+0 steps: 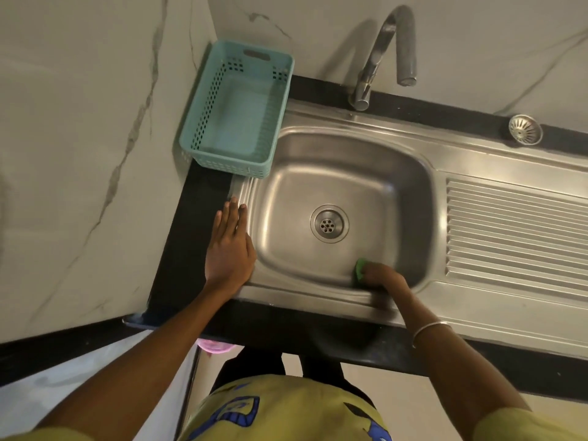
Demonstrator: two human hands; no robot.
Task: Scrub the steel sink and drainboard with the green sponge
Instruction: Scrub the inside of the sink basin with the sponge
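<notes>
R hand [380, 276] grips the green sponge [360, 270] against the near wall inside the steel sink [318, 173], nr the drain [329, 223]. L hand [229, 246] lies flat, fingers straight, on sink's left rim & black worktop [191, 249]. Drainboard [515, 230] to the right; teal basket [237, 113] at back-left.

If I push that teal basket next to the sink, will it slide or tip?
The teal basket looks like thin perforated plastic and seems empty, so probably light. Its broad flat base suggests it would slide rather than tip. One corner overlaps the sink rim, so it may wobble.
</notes>
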